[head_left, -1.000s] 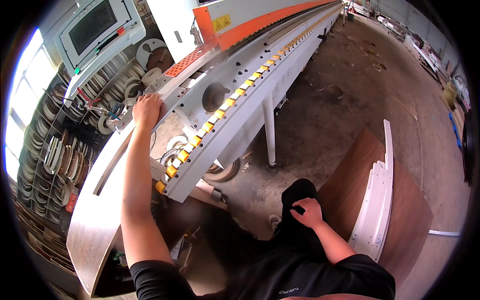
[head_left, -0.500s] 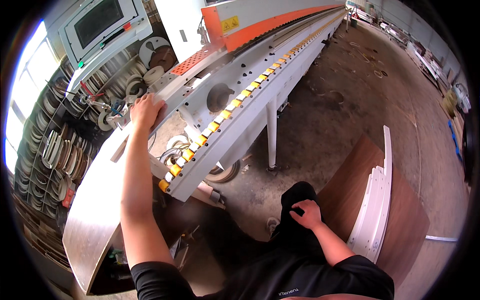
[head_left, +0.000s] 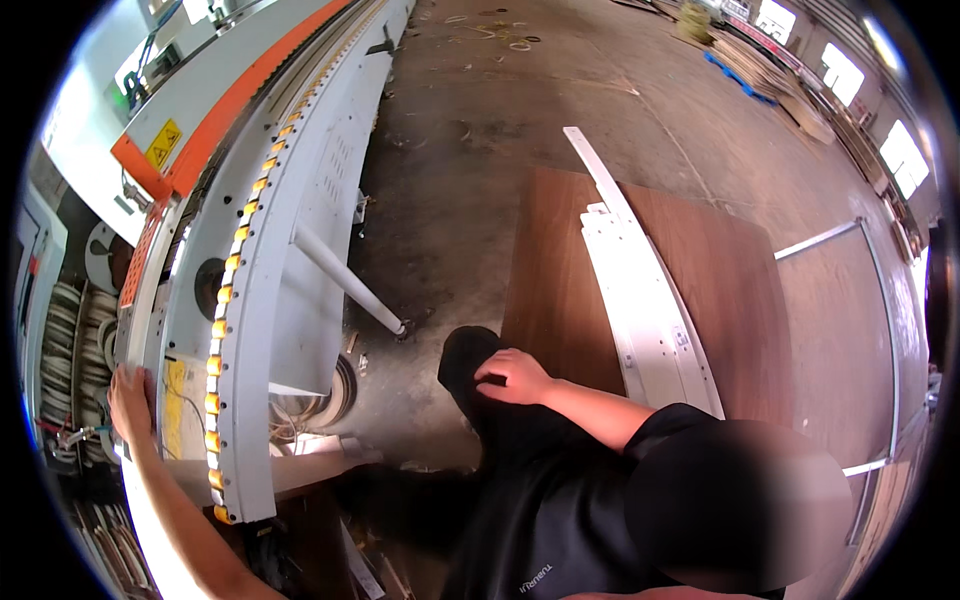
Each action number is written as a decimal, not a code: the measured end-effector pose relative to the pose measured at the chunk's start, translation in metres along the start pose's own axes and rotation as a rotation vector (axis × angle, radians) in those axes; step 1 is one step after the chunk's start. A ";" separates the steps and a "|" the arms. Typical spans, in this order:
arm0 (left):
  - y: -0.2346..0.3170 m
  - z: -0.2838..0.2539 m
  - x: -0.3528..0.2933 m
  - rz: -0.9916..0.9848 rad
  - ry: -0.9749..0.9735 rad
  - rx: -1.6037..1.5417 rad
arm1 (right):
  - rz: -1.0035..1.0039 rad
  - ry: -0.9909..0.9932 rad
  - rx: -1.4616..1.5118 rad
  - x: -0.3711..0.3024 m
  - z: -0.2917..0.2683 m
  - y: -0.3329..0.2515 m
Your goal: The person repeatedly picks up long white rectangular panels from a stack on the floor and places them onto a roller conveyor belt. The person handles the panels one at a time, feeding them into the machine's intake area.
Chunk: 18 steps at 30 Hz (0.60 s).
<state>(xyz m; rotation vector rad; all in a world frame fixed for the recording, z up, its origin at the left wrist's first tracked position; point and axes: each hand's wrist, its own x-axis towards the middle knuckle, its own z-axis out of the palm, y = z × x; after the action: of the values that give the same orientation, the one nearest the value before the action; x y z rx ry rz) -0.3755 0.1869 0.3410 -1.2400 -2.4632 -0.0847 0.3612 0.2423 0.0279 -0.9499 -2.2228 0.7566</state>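
Observation:
At the left, my left hand (head_left: 131, 402) is closed over the near end of a pale narrow strip (head_left: 146, 335) lying along the side of a long white and orange machine (head_left: 205, 130). Part of its grip is hidden. A row of yellow rollers (head_left: 224, 295) runs along the machine's outer edge, to the right of that hand. My right hand (head_left: 514, 376) rests on my black-clad knee (head_left: 468, 358), fingers loosely bent, with nothing in it. Right of the knee, several long white strips (head_left: 640, 290) lie stacked on a brown wood-grain board (head_left: 735, 290).
A slanting white leg (head_left: 350, 283) props the machine on the concrete floor (head_left: 430, 210). Coiled bands (head_left: 62, 340) fill a rack at the far left. A metal frame (head_left: 885, 310) stands beyond the brown board. Stacked boards (head_left: 770, 80) lie at the back right.
The view has swung right, so the machine appears farther left and the white strips nearer the middle. My left hand stays at the strip's end; my right hand remains on the knee.

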 end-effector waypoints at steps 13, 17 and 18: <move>-0.002 0.033 0.012 0.051 0.025 -0.019 | 1.118 0.549 -0.953 -0.259 -0.204 0.163; -0.034 0.015 -0.001 0.027 0.053 -0.004 | 1.422 0.363 -0.562 -0.271 -0.224 0.145; -0.027 0.021 0.002 0.036 0.057 -0.008 | 1.428 0.373 -0.421 -0.289 -0.234 0.148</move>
<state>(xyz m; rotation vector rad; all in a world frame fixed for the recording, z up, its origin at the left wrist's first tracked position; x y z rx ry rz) -0.4045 0.1764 0.3249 -1.2668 -2.3936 -0.1189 0.7530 0.1671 -0.0062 -2.6634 -1.1063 0.5270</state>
